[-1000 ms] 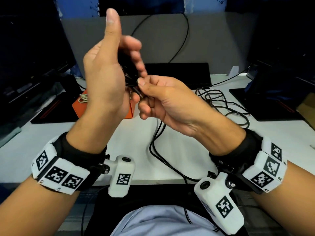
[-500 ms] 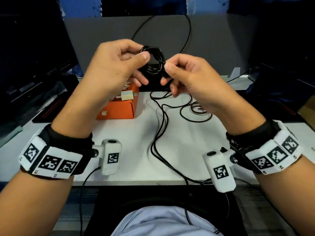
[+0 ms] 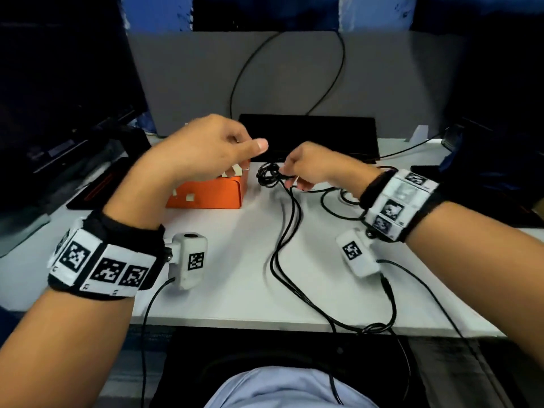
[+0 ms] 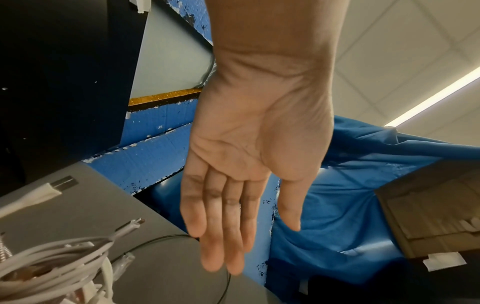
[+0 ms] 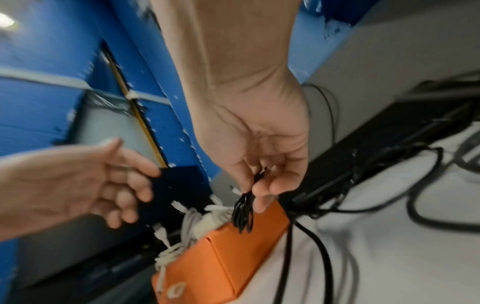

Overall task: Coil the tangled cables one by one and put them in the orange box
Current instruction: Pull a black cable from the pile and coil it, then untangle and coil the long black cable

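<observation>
White desk (image 3: 241, 275): orange box (image 3: 212, 195) holds white cables (image 5: 197, 222)

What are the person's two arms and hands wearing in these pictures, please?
Both forearms are bare. Each wrist carries a black band ringed with white blocks printed with black square codes. A white camera pod with its own code juts from each band, trailing a thin black cable.
</observation>
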Available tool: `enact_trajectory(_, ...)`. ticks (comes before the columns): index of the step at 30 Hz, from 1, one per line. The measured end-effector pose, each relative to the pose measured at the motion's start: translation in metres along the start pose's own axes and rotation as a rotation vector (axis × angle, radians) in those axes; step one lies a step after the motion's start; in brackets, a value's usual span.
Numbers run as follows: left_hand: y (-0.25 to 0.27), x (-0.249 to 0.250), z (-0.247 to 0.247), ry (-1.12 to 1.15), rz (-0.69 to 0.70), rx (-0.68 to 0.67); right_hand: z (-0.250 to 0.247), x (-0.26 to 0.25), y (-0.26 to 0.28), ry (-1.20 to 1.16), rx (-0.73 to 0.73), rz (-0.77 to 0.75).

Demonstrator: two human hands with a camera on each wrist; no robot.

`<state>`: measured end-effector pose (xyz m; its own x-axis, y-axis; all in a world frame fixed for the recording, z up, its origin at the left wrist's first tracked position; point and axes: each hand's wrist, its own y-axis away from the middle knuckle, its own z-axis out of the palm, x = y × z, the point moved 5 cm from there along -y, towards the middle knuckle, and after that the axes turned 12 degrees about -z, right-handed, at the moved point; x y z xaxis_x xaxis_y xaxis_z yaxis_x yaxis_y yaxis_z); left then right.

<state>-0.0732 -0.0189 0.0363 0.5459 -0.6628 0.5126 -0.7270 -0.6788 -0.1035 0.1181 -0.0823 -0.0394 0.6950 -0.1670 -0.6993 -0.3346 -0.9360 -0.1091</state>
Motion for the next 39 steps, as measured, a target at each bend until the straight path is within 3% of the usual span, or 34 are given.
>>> enact_trajectory(3, -0.003, -0.004, 0.007, -0.082, -0.009, -0.053, 0.031, 0.014, -0.025, 0.018, -0.086, 0.103)
enact_trajectory(7, -0.005, -0.002, 0.022, -0.158, 0.048, -0.112, 0.046, 0.024, -0.042, 0.148, -0.078, 0.157)
enact_trajectory(11, -0.012, 0.009, 0.074, -0.412, 0.096, -0.294, 0.045, 0.022, -0.042, 0.371, -0.106, 0.11)
enact_trajectory(15, -0.028, 0.004, 0.126, -0.654, -0.009, -0.491, 0.043, 0.038, -0.046, 0.404, -0.105, 0.128)
enact_trajectory(23, -0.051, 0.018, 0.129, -0.877, -0.041, -0.524, 0.022, 0.061, -0.035, 0.312, -0.213, 0.13)
enact_trajectory(30, -0.073, 0.026, 0.123, -0.836, -0.13, -0.505, -0.017, 0.076, -0.016, 0.528, -0.191, 0.148)
enact_trajectory(35, -0.072, 0.042, 0.116, -0.803, -0.085, -0.479, -0.033, 0.083, -0.005, 0.362, -0.238, 0.192)
enact_trajectory(39, -0.07, 0.05, 0.143, -0.61, -0.024, -0.494, -0.042, 0.081, -0.004, 0.214, -0.207, 0.142)
